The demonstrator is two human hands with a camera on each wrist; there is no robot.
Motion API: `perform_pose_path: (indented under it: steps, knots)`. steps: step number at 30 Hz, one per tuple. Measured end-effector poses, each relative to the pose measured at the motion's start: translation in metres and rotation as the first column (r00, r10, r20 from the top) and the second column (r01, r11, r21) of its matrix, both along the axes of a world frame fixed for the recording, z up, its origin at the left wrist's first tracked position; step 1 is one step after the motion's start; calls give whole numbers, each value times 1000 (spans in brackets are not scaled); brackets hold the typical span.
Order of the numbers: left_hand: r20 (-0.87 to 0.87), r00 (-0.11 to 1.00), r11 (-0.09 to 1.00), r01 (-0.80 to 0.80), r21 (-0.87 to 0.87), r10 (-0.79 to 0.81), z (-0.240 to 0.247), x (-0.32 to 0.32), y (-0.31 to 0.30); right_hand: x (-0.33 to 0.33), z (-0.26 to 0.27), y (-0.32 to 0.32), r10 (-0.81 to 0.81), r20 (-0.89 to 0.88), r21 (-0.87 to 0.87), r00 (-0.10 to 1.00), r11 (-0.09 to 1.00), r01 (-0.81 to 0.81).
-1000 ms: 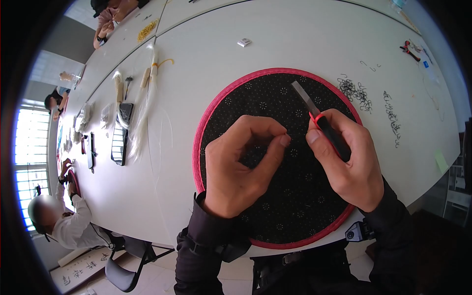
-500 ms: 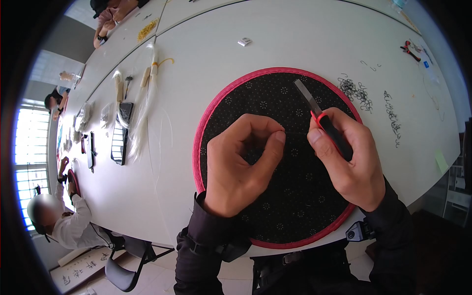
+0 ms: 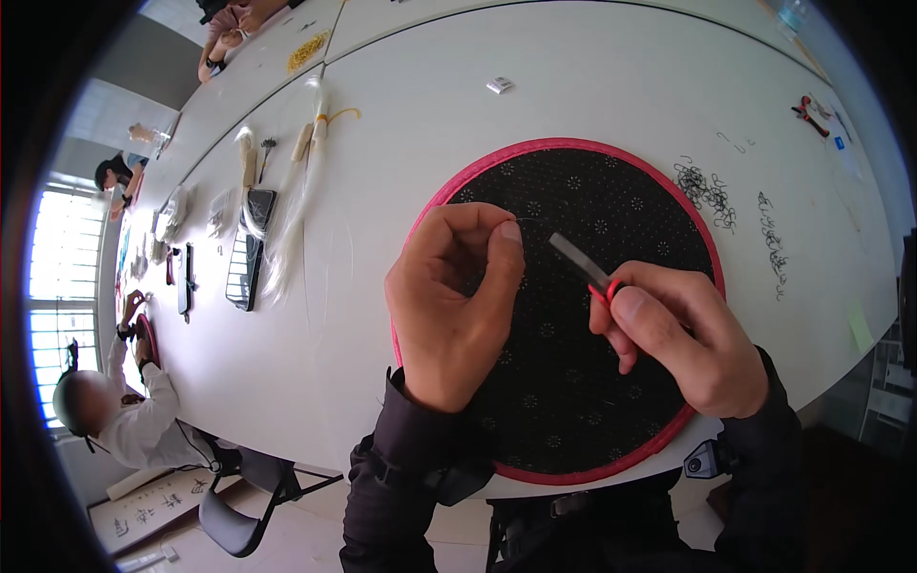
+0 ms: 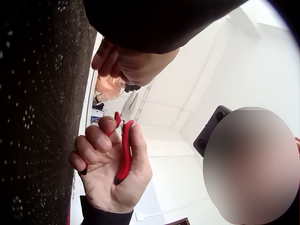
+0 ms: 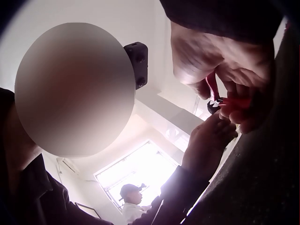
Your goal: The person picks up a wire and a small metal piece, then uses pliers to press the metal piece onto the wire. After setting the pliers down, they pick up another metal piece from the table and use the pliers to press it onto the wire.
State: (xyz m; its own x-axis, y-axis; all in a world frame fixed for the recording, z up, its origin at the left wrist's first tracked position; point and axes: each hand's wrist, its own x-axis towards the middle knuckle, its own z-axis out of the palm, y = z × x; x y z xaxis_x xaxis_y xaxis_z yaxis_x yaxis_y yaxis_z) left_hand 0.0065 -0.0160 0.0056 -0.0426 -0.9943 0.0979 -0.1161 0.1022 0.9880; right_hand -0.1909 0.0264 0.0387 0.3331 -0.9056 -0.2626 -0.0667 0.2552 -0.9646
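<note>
Red-handled pliers (image 3: 576, 259) are gripped in the right hand (image 3: 683, 329), their long metal jaws pointing up and left toward the left hand. In the left wrist view the pliers' red handles (image 4: 125, 152) lie across the right palm (image 4: 112, 168), with fingers curled round them. The left hand (image 3: 454, 296) pinches a thin, hair-like wire (image 3: 531, 220) between thumb and forefinger; its far end is hard to make out. Both hands are over a round black mat (image 3: 564, 382) with a pink rim, and the jaw tips stand a little right of the left fingertips.
Small dark hooked pieces (image 3: 705, 196) lie right of the mat, with another pile (image 3: 772, 246) beyond. A second pair of pliers (image 3: 810, 116) is at the far right. Left are a phone (image 3: 252, 250) and pale fibre bundles (image 3: 298, 201). A seated person (image 3: 143, 411) is at lower left.
The right hand has moved down and turned, so the pliers tilt further left and their tips are lower. The left hand has shifted slightly left and up. The whole head view has shifted somewhat.
</note>
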Motion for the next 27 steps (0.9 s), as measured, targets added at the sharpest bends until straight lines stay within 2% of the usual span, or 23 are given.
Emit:
perform_pose_path:
  steps: [2, 8, 14, 27]
  knots:
    - [7, 999, 999, -34, -4, 34, 2, -2, 2, 7, -5, 1, -17, -31, -2, 999, 1000, 17]
    - [95, 994, 993, 55, -107, -45, -1, -3, 4, 11, -14, 1, -81, -51, -27, 995, 996, 79]
    - [86, 994, 991, 72, -109, -63, -2, -4, 5, 10, -13, 1, -86, -142, -41, 986, 996, 81]
    - [99, 994, 994, 63, -90, -54, 0, -4, 5, 11, -6, 0, -89, -185, -66, 979, 995, 78]
